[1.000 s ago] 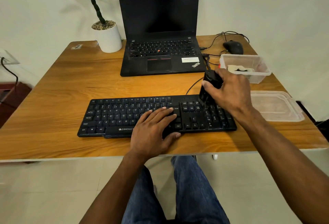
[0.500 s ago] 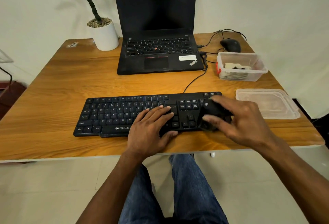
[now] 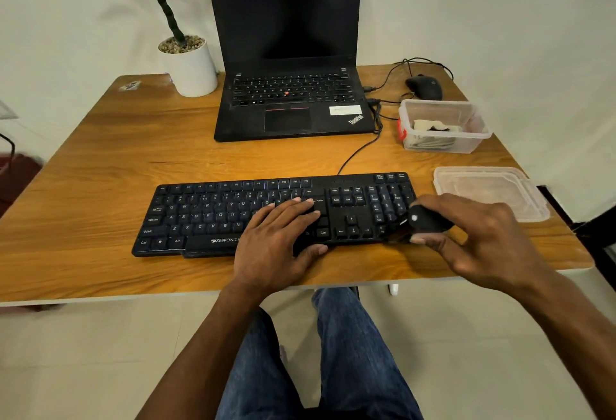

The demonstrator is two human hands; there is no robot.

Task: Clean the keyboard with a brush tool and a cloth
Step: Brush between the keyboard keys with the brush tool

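A black keyboard [image 3: 233,213] lies across the near part of the wooden table [image 3: 100,166]. My left hand [image 3: 280,243] rests flat on its lower middle keys, fingers spread. My right hand [image 3: 483,239] grips a black brush tool [image 3: 426,219] at the keyboard's near right corner, by the number pad. Its bristles touch that corner. A whitish cloth [image 3: 433,126] lies inside a clear plastic box [image 3: 473,139] at the right.
An open black laptop [image 3: 290,93] stands behind the keyboard, with a cable running to it. A white plant pot [image 3: 190,69] is at the back left, a black mouse [image 3: 425,86] at the back right. The box's clear lid [image 3: 486,186] lies right of the keyboard.
My right hand has carried the brush from the keyboard's far right edge toward me, down over the number pad to its near right corner. My left hand has stayed on the keys.
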